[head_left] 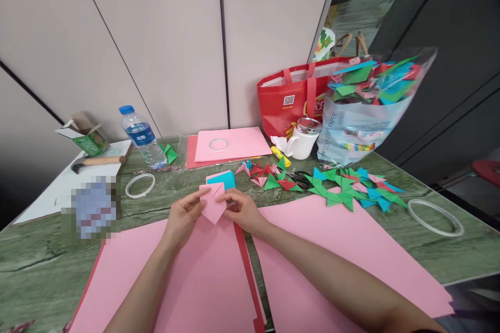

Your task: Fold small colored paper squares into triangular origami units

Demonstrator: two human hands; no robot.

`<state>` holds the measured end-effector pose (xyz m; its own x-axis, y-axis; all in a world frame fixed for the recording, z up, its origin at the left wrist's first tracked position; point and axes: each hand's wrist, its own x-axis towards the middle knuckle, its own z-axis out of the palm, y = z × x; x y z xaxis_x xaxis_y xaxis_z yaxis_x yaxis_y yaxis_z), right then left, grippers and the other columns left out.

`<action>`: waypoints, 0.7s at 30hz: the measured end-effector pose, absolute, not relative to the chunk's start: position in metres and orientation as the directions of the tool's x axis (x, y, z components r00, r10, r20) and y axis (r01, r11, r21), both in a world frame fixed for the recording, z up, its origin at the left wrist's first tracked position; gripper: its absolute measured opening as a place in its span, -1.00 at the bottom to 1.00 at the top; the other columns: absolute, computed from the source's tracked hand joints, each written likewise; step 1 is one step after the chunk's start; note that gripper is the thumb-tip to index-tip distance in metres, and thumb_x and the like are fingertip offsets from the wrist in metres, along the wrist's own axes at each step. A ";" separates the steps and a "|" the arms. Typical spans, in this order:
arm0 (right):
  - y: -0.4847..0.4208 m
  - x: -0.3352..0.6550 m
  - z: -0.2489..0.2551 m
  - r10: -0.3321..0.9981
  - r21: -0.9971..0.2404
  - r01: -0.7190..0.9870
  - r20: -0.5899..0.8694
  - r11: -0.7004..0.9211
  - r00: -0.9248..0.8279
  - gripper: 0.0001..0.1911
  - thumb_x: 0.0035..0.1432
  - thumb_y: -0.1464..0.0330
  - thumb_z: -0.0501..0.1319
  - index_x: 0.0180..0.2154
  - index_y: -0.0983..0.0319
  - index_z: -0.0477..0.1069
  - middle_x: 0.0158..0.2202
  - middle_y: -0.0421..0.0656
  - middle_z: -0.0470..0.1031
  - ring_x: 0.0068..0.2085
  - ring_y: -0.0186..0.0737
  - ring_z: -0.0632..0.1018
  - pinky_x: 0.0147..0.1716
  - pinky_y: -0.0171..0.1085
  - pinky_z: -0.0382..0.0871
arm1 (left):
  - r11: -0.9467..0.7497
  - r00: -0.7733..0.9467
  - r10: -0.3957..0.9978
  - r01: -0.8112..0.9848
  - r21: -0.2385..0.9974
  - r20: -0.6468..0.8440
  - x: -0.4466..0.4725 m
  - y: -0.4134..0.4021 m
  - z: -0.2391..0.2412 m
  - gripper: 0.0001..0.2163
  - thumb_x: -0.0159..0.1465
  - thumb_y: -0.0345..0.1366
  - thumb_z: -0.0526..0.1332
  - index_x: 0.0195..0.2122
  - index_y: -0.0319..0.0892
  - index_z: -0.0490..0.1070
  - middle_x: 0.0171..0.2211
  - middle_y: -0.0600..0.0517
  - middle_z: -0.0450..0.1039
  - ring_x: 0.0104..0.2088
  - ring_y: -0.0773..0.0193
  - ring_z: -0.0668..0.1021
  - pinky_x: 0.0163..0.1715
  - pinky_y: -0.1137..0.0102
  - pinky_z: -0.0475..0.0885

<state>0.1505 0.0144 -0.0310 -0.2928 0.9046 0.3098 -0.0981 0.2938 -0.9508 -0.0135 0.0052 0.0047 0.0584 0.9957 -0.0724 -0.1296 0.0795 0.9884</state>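
Note:
Both my hands hold a small folded pink paper piece (212, 202) just above the table. My left hand (183, 216) pinches its left edge with thumb and fingers. My right hand (241, 209) grips its right corner, fingers curled. Just behind it lies a small stack of paper squares with a blue one (222, 179) on top. Large pink sheets (336, 239) lie flat under my forearms, with a red sheet edge (246, 265) between them.
Folded green, red, pink and blue paper triangles (336, 187) lie scattered at the right. Behind stand a white mug (302, 140), a clear bag of folded pieces (363, 109), a red tote (291, 99), a water bottle (141, 138), tape rings (139, 184) (435, 217), a hammer (97, 162).

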 end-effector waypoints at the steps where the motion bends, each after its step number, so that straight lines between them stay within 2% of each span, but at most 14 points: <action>1: 0.014 0.150 -0.031 0.904 -0.952 -0.105 0.305 0.287 -0.300 -0.73 -0.13 0.48 0.22 -0.28 0.18 0.43 -0.25 -0.17 0.29 -0.28 -0.31 0.40 -0.40 -0.38 0.36 | 0.091 0.075 0.994 -0.143 0.986 -0.081 -0.013 0.005 0.006 -0.61 -0.02 -0.32 0.29 -0.12 -0.24 0.41 -0.35 -0.06 0.50 -0.42 0.31 0.48 -0.42 0.46 0.36; 8: 0.012 0.151 -0.031 0.914 -0.958 -0.093 0.287 0.272 -0.287 -0.69 -0.29 0.36 0.35 -0.36 0.19 0.44 -0.27 -0.18 0.27 -0.36 -0.36 0.39 -0.44 -0.39 0.37 | 0.084 0.086 0.993 -0.095 0.992 -0.076 -0.013 0.003 0.005 -0.57 -0.04 -0.32 0.30 -0.10 -0.24 0.39 -0.32 -0.07 0.50 -0.36 0.24 0.49 -0.40 0.43 0.38; 14: 0.015 0.152 -0.030 0.924 -0.948 -0.065 0.318 0.311 -0.213 -0.81 -0.21 0.35 0.33 -0.41 0.18 0.49 -0.33 -0.16 0.34 -0.30 -0.27 0.41 -0.36 -0.31 0.37 | 0.071 0.097 0.993 -0.089 0.993 -0.063 -0.012 0.003 0.001 -0.54 -0.06 -0.32 0.30 -0.07 -0.23 0.37 -0.30 -0.07 0.50 -0.31 0.23 0.49 -0.34 0.41 0.36; 18: 0.017 0.152 -0.031 0.925 -0.944 -0.111 0.327 0.311 -0.194 -0.83 -0.19 0.33 0.32 -0.41 0.15 0.51 -0.35 -0.15 0.40 -0.27 -0.22 0.43 -0.27 -0.25 0.34 | 0.086 0.073 0.994 -0.135 0.987 -0.077 -0.011 0.003 0.003 -0.52 -0.07 -0.33 0.31 -0.07 -0.23 0.37 -0.38 -0.02 0.50 -0.35 0.27 0.48 -0.36 0.44 0.34; 21: 0.017 0.152 -0.032 0.925 -0.945 -0.136 0.321 0.298 -0.203 -0.83 -0.19 0.32 0.32 -0.41 0.14 0.52 -0.34 -0.16 0.40 -0.29 -0.24 0.43 -0.28 -0.25 0.33 | 0.107 0.055 0.993 -0.154 0.982 -0.100 -0.012 0.003 0.004 -0.52 -0.09 -0.35 0.32 -0.09 -0.23 0.38 -0.45 0.01 0.47 -0.42 0.32 0.46 -0.42 0.47 0.32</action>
